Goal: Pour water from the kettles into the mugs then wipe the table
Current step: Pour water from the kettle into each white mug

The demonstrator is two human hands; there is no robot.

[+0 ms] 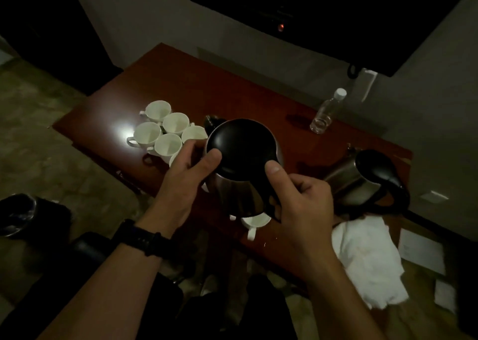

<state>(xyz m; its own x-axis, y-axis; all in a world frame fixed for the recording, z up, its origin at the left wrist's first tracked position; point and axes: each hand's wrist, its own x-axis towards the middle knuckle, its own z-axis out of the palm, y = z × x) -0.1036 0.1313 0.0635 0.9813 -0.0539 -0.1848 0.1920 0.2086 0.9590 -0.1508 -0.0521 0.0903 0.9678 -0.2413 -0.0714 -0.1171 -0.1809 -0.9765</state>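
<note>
A steel kettle point(239, 184) with a black lid hangs above the dark red table point(181, 86), between both my hands. My right hand point(297, 200) grips its black handle, thumb on top. My left hand point(186, 169) holds the kettle's left side, thumb pressed on the lid. Under the kettle stands a white mug point(254, 223), mostly hidden. Several white mugs point(165, 130) cluster at the table's left. A second steel kettle point(362, 182) with a black lid stands at the right. A crumpled white cloth point(367, 259) lies over the near right edge.
A clear plastic bottle point(327, 112) with a white cap stands at the back right. White papers point(421, 251) lie on the floor right of the table. A dark screen point(336, 16) hangs on the wall behind. Dark objects point(33, 215) sit on the floor at left.
</note>
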